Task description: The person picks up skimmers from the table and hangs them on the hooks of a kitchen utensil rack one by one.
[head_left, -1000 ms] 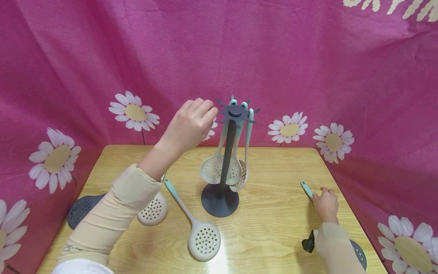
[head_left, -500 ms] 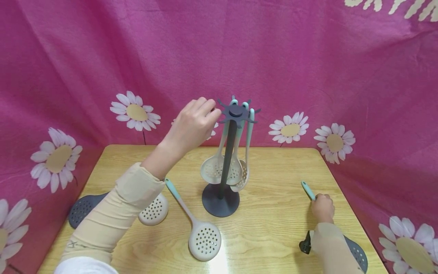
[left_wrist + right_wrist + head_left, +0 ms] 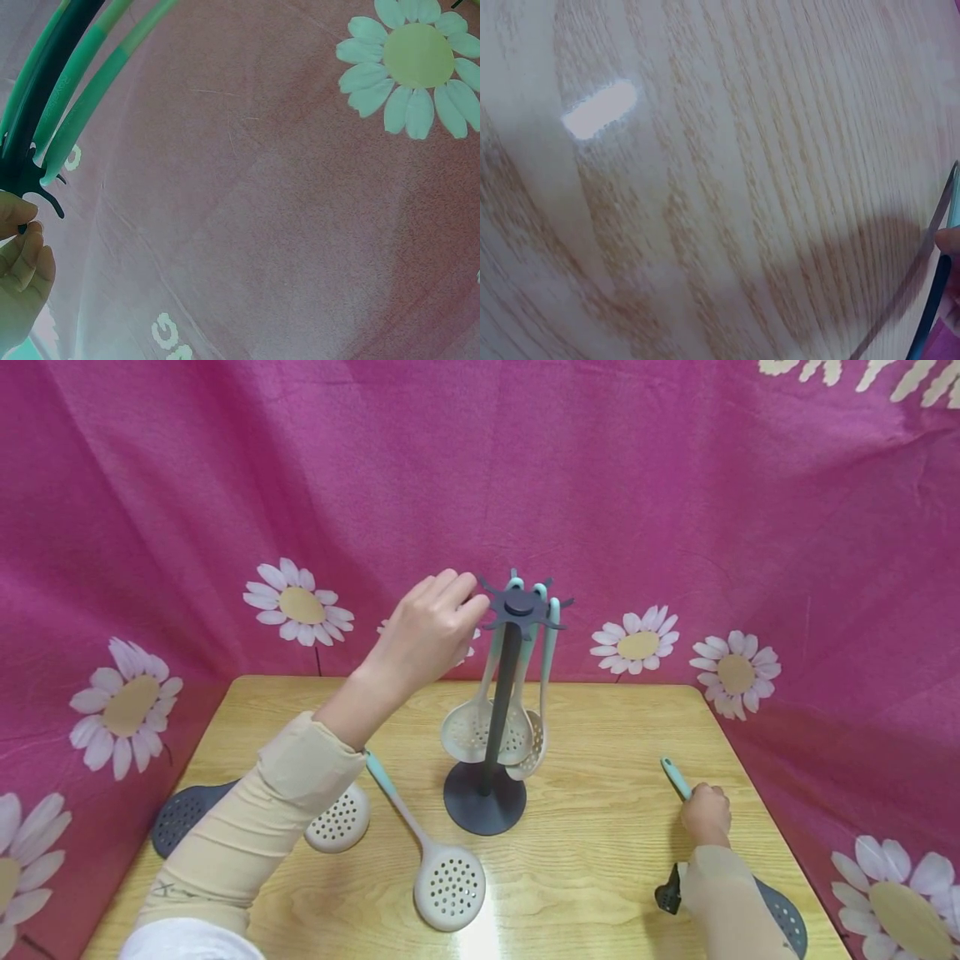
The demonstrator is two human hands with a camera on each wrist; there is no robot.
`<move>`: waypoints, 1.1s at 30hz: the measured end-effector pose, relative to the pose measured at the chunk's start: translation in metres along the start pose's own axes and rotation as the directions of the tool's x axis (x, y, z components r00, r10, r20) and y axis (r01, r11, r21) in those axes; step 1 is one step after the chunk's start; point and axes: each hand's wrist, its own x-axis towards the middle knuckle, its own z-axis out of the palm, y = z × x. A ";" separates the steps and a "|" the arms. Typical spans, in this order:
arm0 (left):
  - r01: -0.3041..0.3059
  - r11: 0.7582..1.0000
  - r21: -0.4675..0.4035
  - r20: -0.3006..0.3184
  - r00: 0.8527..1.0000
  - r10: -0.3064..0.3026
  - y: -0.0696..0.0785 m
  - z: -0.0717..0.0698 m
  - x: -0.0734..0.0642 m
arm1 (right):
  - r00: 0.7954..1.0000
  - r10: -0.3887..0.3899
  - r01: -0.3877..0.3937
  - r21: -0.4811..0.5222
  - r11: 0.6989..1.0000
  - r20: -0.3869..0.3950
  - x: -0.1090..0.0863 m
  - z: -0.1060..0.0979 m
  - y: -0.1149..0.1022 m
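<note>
My left hand (image 3: 431,622) is raised at the left of a dark utensil rack (image 3: 485,802), beside its hooked top. In the left wrist view, thumb and fingers pinch the tip of one hook arm of the rack (image 3: 49,201). Several pale utensils with teal handle ends hang there, among them a ladle (image 3: 463,731) and a perforated spoon (image 3: 535,752). At the table's right side, my right hand (image 3: 707,814) grips the handle of a dark grey skimmer (image 3: 786,920). The forearm hides part of that skimmer; only a bit of the handle shows in the right wrist view.
On the wooden table (image 3: 592,843) lies a pale skimmer (image 3: 450,889) front of the rack. Another pale perforated utensil (image 3: 337,820) and a dark grey skimmer (image 3: 180,818) lie partly under my left arm. A pink flowered cloth (image 3: 375,460) surrounds the table.
My right hand has closed round the skimmer's handle, shifting slightly left and down. The left hand has moved slightly toward the rack's top.
</note>
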 end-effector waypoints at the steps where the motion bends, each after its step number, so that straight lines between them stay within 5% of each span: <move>1: 0.001 1.000 0.002 0.004 1.000 -0.001 0.000 0.000 0.001 | 1.000 -0.001 0.001 -0.002 1.000 0.002 0.000 -0.001 0.000; 9: -0.003 1.000 0.029 0.050 0.999 0.001 0.001 -0.002 0.004 | 1.000 0.000 0.000 0.021 1.000 0.004 0.004 -0.014 -0.002; 17: -0.042 0.997 0.059 0.052 0.998 0.039 -0.002 0.000 0.005 | 0.986 -0.072 0.085 0.082 0.993 -0.151 0.011 -0.036 -0.013; 25: -0.051 0.997 0.055 0.031 0.998 0.050 -0.002 0.002 0.006 | 0.911 -0.133 0.207 0.154 0.966 -0.389 0.009 -0.072 -0.054; 33: -0.041 0.998 0.056 0.034 0.999 0.039 -0.002 0.002 0.005 | 0.835 -0.133 0.333 0.299 0.895 -0.533 -0.009 -0.103 -0.103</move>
